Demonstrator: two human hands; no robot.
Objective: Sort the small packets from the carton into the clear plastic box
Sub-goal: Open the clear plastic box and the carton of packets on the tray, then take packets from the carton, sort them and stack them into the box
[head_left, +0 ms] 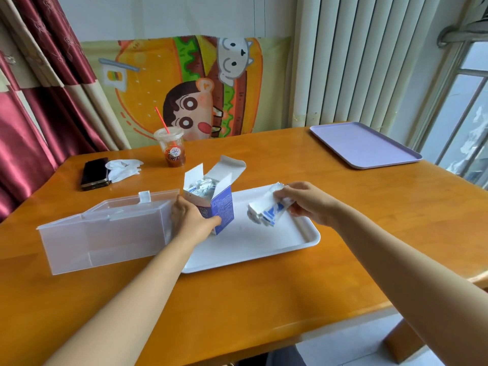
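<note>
Head view: grips the open blue-and-white cardboard carton (223,210) on the white plastic tray (264,247) with the left hand (188,216), pinches a stack of small white-and-blue packets (265,211) in the right hand (306,202), with the clear plastic box (105,233) seemingly empty, so barely begun.

Single head view, high and near, facing forward-down over table (264,299) toward wall.

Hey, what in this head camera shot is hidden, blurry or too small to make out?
All in the head view:
Print on the carton: too small to read; the left hand gripping it covers the lower front.
The packets inside the carton: its walls hide how many remain.
The held packets: blurred, partly covered by the right hand; count unclear.
Inside of the clear box: blurred by frosted walls.
</note>
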